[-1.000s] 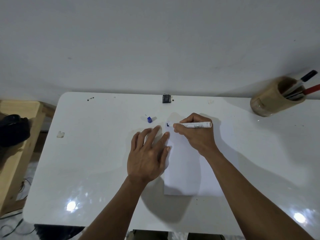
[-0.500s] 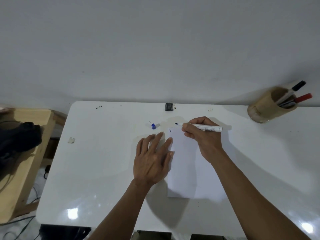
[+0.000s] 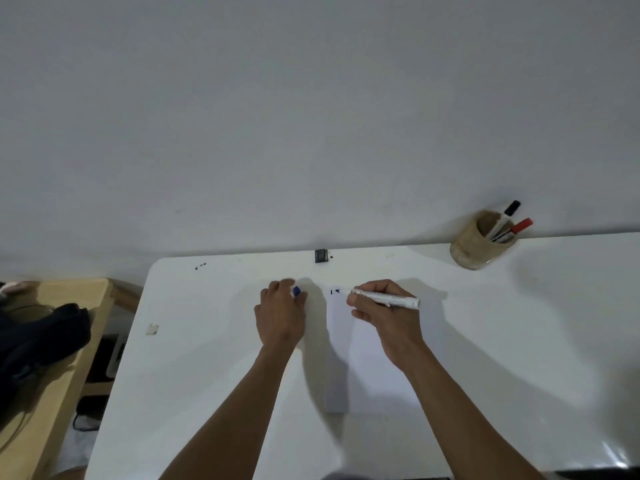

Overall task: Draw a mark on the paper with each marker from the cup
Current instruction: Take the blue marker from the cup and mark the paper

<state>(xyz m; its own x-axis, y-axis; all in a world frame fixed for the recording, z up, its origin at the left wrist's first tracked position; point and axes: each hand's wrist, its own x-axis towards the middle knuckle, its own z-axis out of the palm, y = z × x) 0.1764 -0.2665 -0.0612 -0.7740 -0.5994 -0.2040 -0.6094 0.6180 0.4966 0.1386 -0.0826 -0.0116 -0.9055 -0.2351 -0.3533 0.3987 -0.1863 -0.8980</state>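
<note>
Right hand [image 3: 384,318]: closed around one white marker [image 3: 384,297], uncapped. I held it low over the far end of the paper [image 3: 374,358], long axis roughly parallel to the tabletop's far edge, tip pointing left toward my other hand, butt end to the right.

Left hand [image 3: 281,315]: curled over the blue cap [image 3: 296,291], fingers closing on it; whether I had it lifted I cannot tell. The cap lay left of the marker tip, nearly in line with the barrel, so the coming recapping looked to turn on bringing the two together along that line. My left hand was the nearer to the cap.

Paper: one sheet, mid-tabletop, bearing one small dark mark [image 3: 331,292] at its far left corner, just beside the tip.

Cup [image 3: 474,249]: one, at the far edge of the tabletop [image 3: 207,341], well to the right. Markers inside: one black-capped [image 3: 512,207], one red-capped [image 3: 521,225]; others hidden, if any.
</note>
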